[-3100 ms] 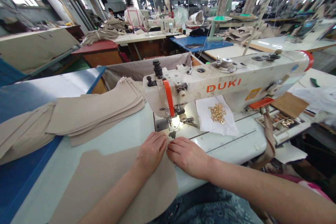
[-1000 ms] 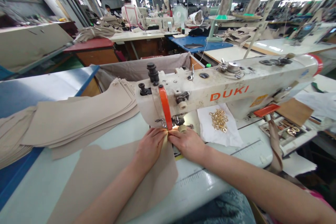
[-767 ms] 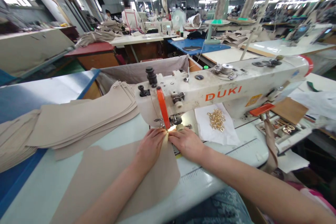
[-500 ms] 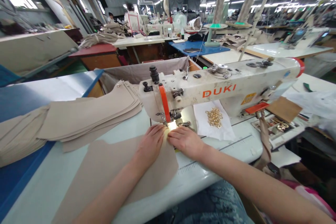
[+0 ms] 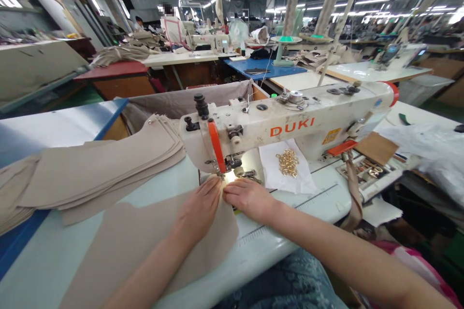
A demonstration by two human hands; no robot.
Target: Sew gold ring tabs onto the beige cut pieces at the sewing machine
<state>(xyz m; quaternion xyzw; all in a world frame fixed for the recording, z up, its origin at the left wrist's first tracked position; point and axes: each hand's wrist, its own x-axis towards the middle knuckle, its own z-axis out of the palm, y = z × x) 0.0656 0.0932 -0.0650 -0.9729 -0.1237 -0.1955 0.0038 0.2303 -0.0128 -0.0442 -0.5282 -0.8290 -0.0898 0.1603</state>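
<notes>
A white DUKI sewing machine (image 5: 290, 125) stands on the pale table (image 5: 54, 260). A beige fabric piece (image 5: 137, 241) lies flat in front of it, its far corner under the lit needle area (image 5: 226, 176). My left hand (image 5: 199, 207) lies flat on the fabric, fingers stretched toward the needle. My right hand (image 5: 248, 198) rests palm down beside it, fingertips pressing the fabric edge at the presser foot. Both hands touch at the fingertips.
A stack of beige cut pieces (image 5: 97, 164) lies at the left. Gold metal rings (image 5: 288, 161) sit on a white cloth (image 5: 284, 181) under the machine arm. A tray of small parts (image 5: 366, 171) is at the right. Thread cones (image 5: 290, 14) stand behind. A person works far back.
Both hands slid the fabric corner forward from the table edge up under the needle, then held there. The view has shifted slightly left.
</notes>
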